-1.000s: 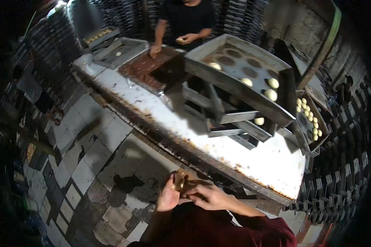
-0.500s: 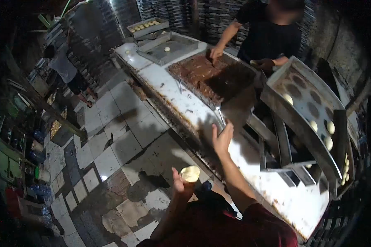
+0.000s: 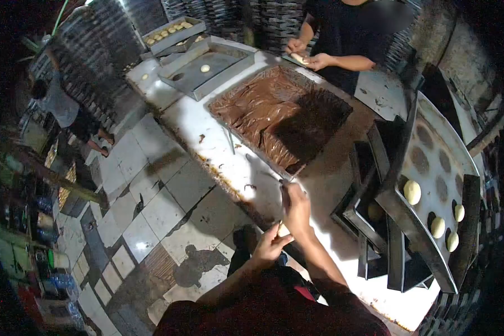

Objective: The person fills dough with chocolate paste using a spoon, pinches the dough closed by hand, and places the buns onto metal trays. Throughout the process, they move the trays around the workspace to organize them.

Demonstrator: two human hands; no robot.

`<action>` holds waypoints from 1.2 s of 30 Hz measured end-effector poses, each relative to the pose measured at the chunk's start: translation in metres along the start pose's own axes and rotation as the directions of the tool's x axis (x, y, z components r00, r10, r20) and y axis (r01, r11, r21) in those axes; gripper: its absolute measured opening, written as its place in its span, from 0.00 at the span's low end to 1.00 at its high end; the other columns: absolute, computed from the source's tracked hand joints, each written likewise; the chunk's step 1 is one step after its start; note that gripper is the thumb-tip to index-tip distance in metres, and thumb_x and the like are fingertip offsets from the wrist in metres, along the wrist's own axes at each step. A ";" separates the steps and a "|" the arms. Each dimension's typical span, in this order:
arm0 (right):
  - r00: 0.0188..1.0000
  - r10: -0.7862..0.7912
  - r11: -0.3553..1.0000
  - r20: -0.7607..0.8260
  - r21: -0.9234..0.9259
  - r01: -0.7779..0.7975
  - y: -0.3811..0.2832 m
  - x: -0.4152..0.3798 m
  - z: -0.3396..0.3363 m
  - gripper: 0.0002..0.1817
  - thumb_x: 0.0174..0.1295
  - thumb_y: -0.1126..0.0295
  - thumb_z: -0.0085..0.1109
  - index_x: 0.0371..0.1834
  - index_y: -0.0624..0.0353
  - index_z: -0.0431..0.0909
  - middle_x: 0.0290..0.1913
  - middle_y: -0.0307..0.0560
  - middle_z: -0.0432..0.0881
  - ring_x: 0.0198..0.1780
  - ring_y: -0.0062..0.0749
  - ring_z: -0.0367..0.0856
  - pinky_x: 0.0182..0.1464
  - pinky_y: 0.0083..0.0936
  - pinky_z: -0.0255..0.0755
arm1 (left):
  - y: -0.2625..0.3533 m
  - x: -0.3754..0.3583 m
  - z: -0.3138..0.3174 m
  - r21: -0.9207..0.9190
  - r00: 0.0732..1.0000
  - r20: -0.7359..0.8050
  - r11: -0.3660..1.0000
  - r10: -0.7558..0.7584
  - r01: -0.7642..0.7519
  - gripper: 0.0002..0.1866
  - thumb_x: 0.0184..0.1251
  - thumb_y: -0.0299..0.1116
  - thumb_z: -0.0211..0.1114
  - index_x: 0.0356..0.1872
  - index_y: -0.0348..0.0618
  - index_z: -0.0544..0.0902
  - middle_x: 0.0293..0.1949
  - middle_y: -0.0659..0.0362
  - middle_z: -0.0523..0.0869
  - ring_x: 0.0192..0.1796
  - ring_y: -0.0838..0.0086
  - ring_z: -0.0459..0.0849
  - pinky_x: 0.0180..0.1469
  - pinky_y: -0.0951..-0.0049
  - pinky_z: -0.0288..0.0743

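Low in front of me, my left hand (image 3: 270, 246) is closed around a pale piece of dough (image 3: 284, 229), most of it hidden by fingers. Right beside it, over the table's near edge, my right hand (image 3: 297, 210) is curled with its fingers closed. What those fingers grip is hidden. Beyond my hands lies a large shallow tray of glossy brown filling (image 3: 257, 112), its right part in shadow. A thin metal stick (image 3: 230, 140) leans at the tray's near side.
Across the table a person's hands (image 3: 311, 59) hold a dough piece. Stacked metal trays (image 3: 414, 224) stand at right, the top one bearing dough balls (image 3: 412, 192). Another tray (image 3: 207, 84) holds one ball; a further tray (image 3: 171, 35) holds several. Another person (image 3: 67, 106) stands at left.
My right hand has drawn back from the filling tray's corner to my left hand, and its fingers have closed. The flattened dough is now mostly covered. The person opposite has lifted a hand from the filling.
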State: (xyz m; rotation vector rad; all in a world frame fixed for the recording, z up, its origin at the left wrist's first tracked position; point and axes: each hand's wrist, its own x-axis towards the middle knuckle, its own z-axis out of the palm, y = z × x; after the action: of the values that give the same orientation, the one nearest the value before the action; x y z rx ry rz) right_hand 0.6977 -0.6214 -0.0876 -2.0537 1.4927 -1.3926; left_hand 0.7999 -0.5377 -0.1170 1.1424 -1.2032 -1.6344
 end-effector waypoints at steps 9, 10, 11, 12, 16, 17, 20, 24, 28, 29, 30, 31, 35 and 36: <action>0.801 0.334 0.642 0.496 -0.742 0.192 0.039 0.157 0.081 0.12 0.59 0.69 0.48 0.45 0.57 0.75 0.36 0.53 0.81 0.34 0.44 0.83 0.33 0.35 0.77 | -0.008 0.072 -0.130 -0.146 0.966 0.246 0.989 0.074 -0.038 0.16 0.65 0.25 0.53 0.55 0.36 0.72 0.51 0.55 0.77 0.53 0.71 0.77 0.54 0.73 0.71; 0.708 0.366 0.631 0.604 -0.720 0.288 0.028 0.156 0.074 0.13 0.61 0.68 0.46 0.46 0.57 0.75 0.34 0.53 0.81 0.34 0.45 0.83 0.33 0.36 0.77 | -0.005 0.079 -0.142 -0.327 0.983 0.172 0.938 -0.062 0.116 0.14 0.66 0.26 0.53 0.52 0.35 0.73 0.50 0.54 0.78 0.52 0.70 0.78 0.53 0.72 0.73; 0.599 0.397 0.628 0.695 -0.682 0.374 0.018 0.154 0.068 0.14 0.63 0.67 0.43 0.48 0.57 0.75 0.32 0.53 0.82 0.33 0.46 0.83 0.32 0.36 0.77 | 0.016 0.086 -0.150 -0.496 0.969 0.123 0.833 -0.215 0.247 0.13 0.67 0.28 0.52 0.50 0.34 0.74 0.49 0.53 0.79 0.51 0.69 0.79 0.52 0.70 0.75; 0.599 0.416 0.624 0.684 -0.694 0.359 0.018 0.149 0.060 0.14 0.63 0.67 0.43 0.48 0.57 0.75 0.32 0.53 0.82 0.33 0.46 0.83 0.32 0.36 0.77 | 0.013 0.101 -0.160 -0.691 0.933 0.142 0.642 -0.330 0.332 0.13 0.68 0.31 0.53 0.49 0.34 0.75 0.48 0.52 0.80 0.50 0.67 0.80 0.51 0.69 0.75; 0.813 0.377 0.860 0.444 -0.495 -0.129 -0.009 0.122 0.021 0.10 0.63 0.71 0.49 0.43 0.61 0.78 0.27 0.54 0.81 0.29 0.39 0.82 0.27 0.32 0.74 | 0.036 0.130 -0.164 -0.761 0.976 0.048 0.626 -0.210 0.172 0.16 0.69 0.37 0.53 0.51 0.38 0.75 0.48 0.54 0.80 0.50 0.69 0.80 0.53 0.71 0.73; 0.895 0.319 0.939 0.311 -0.235 -0.253 -0.019 0.116 0.017 0.09 0.62 0.73 0.51 0.42 0.62 0.78 0.28 0.53 0.81 0.28 0.36 0.80 0.25 0.30 0.72 | 0.049 0.137 -0.163 -0.788 0.954 0.076 0.568 -0.291 0.237 0.15 0.70 0.37 0.52 0.51 0.39 0.75 0.47 0.56 0.81 0.49 0.69 0.79 0.54 0.70 0.72; 0.956 0.287 0.957 0.062 -0.058 -0.283 -0.036 0.087 0.046 0.07 0.61 0.78 0.54 0.41 0.65 0.78 0.30 0.49 0.80 0.28 0.28 0.76 0.25 0.26 0.69 | 0.081 0.148 -0.151 -0.877 0.910 0.161 0.368 -0.383 0.310 0.16 0.72 0.38 0.48 0.51 0.37 0.74 0.45 0.56 0.79 0.49 0.70 0.77 0.55 0.70 0.72; 0.985 0.081 0.991 -0.155 -0.095 -0.096 0.001 0.030 0.092 0.27 0.49 0.82 0.59 0.57 0.60 0.72 0.40 0.50 0.71 0.40 0.39 0.72 0.41 0.27 0.70 | 0.119 0.156 -0.144 -0.937 0.936 0.286 0.142 -0.207 0.318 0.19 0.71 0.36 0.48 0.52 0.29 0.71 0.50 0.48 0.78 0.55 0.63 0.75 0.64 0.61 0.65; 0.966 0.171 0.981 -0.193 -0.062 -0.186 0.030 -0.010 0.072 0.22 0.60 0.78 0.53 0.60 0.55 0.70 0.43 0.44 0.70 0.43 0.35 0.70 0.45 0.25 0.69 | 0.140 0.142 -0.135 -0.942 0.948 0.147 0.252 -0.281 0.221 0.20 0.67 0.33 0.49 0.54 0.28 0.67 0.51 0.47 0.73 0.57 0.62 0.72 0.64 0.57 0.67; 0.932 0.317 0.947 -0.175 0.003 -0.321 0.040 -0.023 0.067 0.25 0.59 0.79 0.52 0.62 0.52 0.69 0.44 0.46 0.70 0.45 0.36 0.70 0.48 0.26 0.67 | 0.125 0.144 -0.141 -0.955 0.965 0.229 0.161 -0.129 0.248 0.21 0.63 0.26 0.49 0.58 0.32 0.64 0.53 0.47 0.72 0.59 0.61 0.71 0.64 0.57 0.66; 0.877 0.456 0.890 -0.153 0.064 -0.451 0.047 -0.034 0.062 0.27 0.58 0.80 0.51 0.63 0.49 0.69 0.45 0.48 0.70 0.46 0.38 0.69 0.50 0.26 0.66 | 0.121 0.138 -0.138 -0.938 0.987 0.144 0.307 -0.074 0.160 0.25 0.61 0.23 0.49 0.61 0.36 0.61 0.54 0.47 0.71 0.60 0.61 0.70 0.64 0.57 0.66; 0.900 0.413 0.893 -0.140 -0.131 -0.430 0.055 -0.043 0.055 0.29 0.57 0.81 0.52 0.64 0.48 0.68 0.46 0.50 0.70 0.47 0.39 0.69 0.53 0.27 0.65 | 0.118 0.132 -0.132 -0.896 0.998 0.064 0.440 -0.011 0.063 0.29 0.58 0.21 0.49 0.64 0.40 0.59 0.55 0.46 0.71 0.60 0.61 0.70 0.64 0.57 0.66; 0.963 0.222 0.867 -0.152 -0.421 -0.266 0.054 -0.042 0.041 0.32 0.53 0.82 0.52 0.65 0.48 0.67 0.53 0.53 0.67 0.51 0.44 0.69 0.55 0.34 0.65 | 0.108 0.094 -0.093 -0.764 0.999 -0.014 0.644 0.033 -0.032 0.41 0.57 0.18 0.51 0.71 0.58 0.47 0.59 0.47 0.68 0.62 0.60 0.69 0.62 0.57 0.69; 0.957 0.198 0.889 -0.211 -0.374 -0.266 0.040 -0.030 0.034 0.22 0.56 0.78 0.53 0.57 0.55 0.75 0.50 0.53 0.71 0.50 0.44 0.71 0.53 0.32 0.66 | 0.107 0.088 -0.083 -0.781 0.999 0.018 0.624 0.051 -0.018 0.43 0.58 0.18 0.52 0.71 0.61 0.44 0.59 0.49 0.68 0.62 0.59 0.69 0.60 0.52 0.69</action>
State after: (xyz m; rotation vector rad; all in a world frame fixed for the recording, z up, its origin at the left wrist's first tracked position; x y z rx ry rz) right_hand 0.6999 -0.6251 -0.1479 -1.9133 2.1719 -1.2718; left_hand 0.8639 -0.6665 -0.0431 0.5043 -0.3882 -1.8603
